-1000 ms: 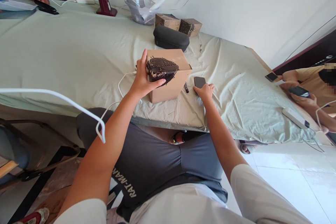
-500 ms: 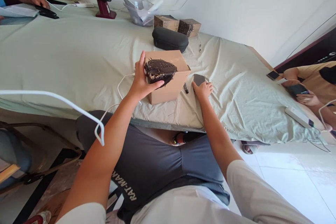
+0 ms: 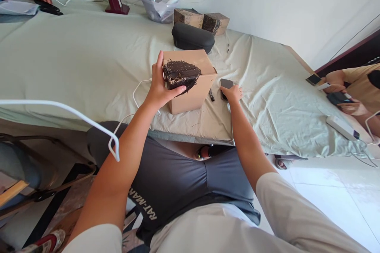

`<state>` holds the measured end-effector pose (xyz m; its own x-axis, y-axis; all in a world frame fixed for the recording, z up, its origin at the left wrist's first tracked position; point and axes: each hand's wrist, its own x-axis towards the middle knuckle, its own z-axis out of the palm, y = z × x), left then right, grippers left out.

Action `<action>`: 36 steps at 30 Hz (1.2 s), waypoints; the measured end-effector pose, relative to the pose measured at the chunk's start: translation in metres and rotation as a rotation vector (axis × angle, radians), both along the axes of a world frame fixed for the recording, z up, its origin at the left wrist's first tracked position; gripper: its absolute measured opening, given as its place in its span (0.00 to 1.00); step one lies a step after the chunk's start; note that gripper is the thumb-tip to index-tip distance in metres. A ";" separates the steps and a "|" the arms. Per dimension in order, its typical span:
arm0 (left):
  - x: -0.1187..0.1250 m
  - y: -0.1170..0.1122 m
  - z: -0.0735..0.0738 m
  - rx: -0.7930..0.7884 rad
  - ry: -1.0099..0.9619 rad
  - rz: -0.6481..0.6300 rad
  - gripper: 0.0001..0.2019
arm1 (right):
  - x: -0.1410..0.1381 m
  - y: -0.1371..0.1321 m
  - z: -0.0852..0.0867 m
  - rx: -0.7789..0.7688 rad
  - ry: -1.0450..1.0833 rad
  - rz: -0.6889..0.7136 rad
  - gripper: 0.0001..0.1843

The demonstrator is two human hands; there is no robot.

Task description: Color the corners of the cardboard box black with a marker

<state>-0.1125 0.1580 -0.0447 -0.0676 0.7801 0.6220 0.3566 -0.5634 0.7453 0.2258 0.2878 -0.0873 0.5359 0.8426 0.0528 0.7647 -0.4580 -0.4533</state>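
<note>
A brown cardboard box (image 3: 190, 101) stands on the cloth, one corner covered with a dark scribbled patch (image 3: 181, 73). My left hand (image 3: 160, 89) holds the box at its left edge, thumb across the front of the dark patch and fingers up along the side. On the right, a dark smartphone (image 3: 227, 83) lies flat on the cloth. Over its lower right part rests my right hand (image 3: 233, 93), thumb reaching across the phone and fingers spread to the right. A black pen (image 3: 211, 95) lies between box and phone.
Behind the box are a black case (image 3: 192, 37), two smaller cardboard boxes (image 3: 216, 23), a plastic basket (image 3: 150, 8) and a fan (image 3: 114, 2). A white cable (image 3: 59, 104) crosses the left. Other people's hands (image 3: 352, 104) show at the right and far left.
My right hand has shifted slightly to the right, uncovering more of the phone. My left hand keeps its hold on the box. The view has tilted a little downward.
</note>
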 end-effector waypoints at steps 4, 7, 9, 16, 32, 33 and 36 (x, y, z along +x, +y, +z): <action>0.000 0.001 0.000 -0.003 0.005 0.011 0.67 | -0.002 -0.007 0.005 0.022 0.017 0.016 0.45; 0.000 0.002 -0.001 0.013 0.019 0.016 0.67 | -0.014 -0.022 0.008 0.108 -0.011 0.054 0.45; -0.001 0.003 -0.002 0.016 0.030 0.012 0.67 | -0.026 -0.034 0.009 0.166 -0.021 0.134 0.36; -0.002 -0.002 0.004 0.008 -0.012 -0.040 0.68 | -0.055 -0.068 0.012 0.368 0.651 0.790 0.33; -0.021 -0.002 0.009 -0.027 -0.054 -0.219 0.57 | -0.026 -0.132 0.027 0.510 0.907 0.982 0.88; -0.026 -0.004 0.012 -0.030 0.000 -0.243 0.58 | -0.022 -0.133 0.031 0.541 0.879 0.991 0.88; -0.038 -0.013 0.022 -0.112 0.135 -0.272 0.66 | -0.008 -0.139 0.043 0.565 0.796 1.038 0.85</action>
<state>-0.1503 0.1448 -0.0232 0.2302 0.8225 0.5202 0.3044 -0.5685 0.7643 0.2179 0.1490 -0.0440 -0.2557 0.8324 0.4917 0.0947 0.5277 -0.8441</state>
